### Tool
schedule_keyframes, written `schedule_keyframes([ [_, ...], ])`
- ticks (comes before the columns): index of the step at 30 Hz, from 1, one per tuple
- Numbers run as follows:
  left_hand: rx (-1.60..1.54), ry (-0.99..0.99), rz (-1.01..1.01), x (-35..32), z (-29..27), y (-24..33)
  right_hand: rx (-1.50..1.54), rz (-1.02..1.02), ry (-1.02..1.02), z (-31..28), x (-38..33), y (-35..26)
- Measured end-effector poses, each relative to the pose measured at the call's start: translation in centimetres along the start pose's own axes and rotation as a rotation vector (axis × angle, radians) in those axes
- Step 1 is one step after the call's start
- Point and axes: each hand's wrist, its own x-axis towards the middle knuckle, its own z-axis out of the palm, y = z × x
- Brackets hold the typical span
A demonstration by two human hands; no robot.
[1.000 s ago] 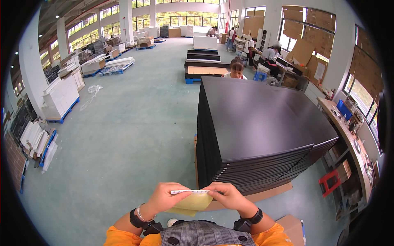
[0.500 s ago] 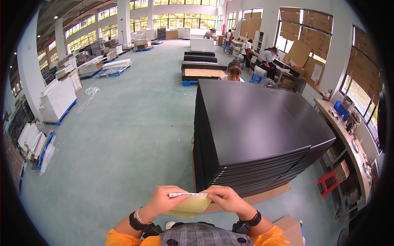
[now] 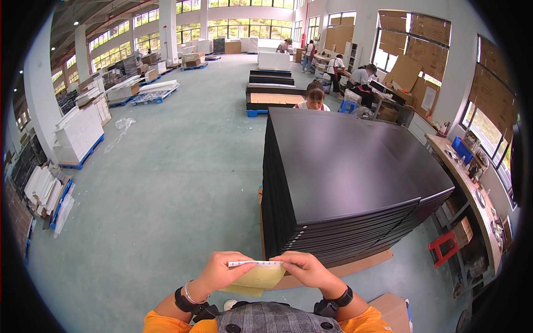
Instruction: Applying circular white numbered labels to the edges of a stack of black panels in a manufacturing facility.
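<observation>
Between my hands a thin yellow sheet (image 3: 256,277) hangs from its upper edge, where a narrow white strip with small printed marks runs across. My left hand (image 3: 222,271) pinches the strip's left end between thumb and fingers. At the other end, my right hand (image 3: 307,269) grips the edge in the same way. The sheet's lower part slants toward my left wrist. Just beyond my hands rises a tall stack of black panels (image 3: 355,161), and neither hand touches it.
Behind the stack is a person (image 3: 315,99). A long workbench (image 3: 463,175) follows the right wall, with a red stool (image 3: 443,248) beside it. Cardboard (image 3: 391,311) lies near my right elbow. White boards (image 3: 79,139) stand on a blue pallet at left; more people work far right.
My hands and the strip stay almost still. The sheet's hanging part has shifted slightly. The person behind the stack has moved a little.
</observation>
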Motion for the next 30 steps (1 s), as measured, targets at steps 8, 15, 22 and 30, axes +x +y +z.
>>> schedule_keyframes([
  [8,-0.009,0.007,-0.029,-0.2,-0.2,0.1,0.063,0.048,0.023,0.2,-0.2,0.3],
  [15,-0.035,0.043,-0.014,-0.1,-0.4,0.4,0.184,0.039,0.080,0.1,0.1,0.4],
  [22,-0.020,-0.017,-0.047,-0.4,-0.2,0.4,0.087,0.092,0.014,0.9,0.3,0.1],
  [30,-0.011,-0.017,-0.057,-0.8,-0.2,0.5,0.062,0.136,0.035,1.3,0.1,0.4],
])
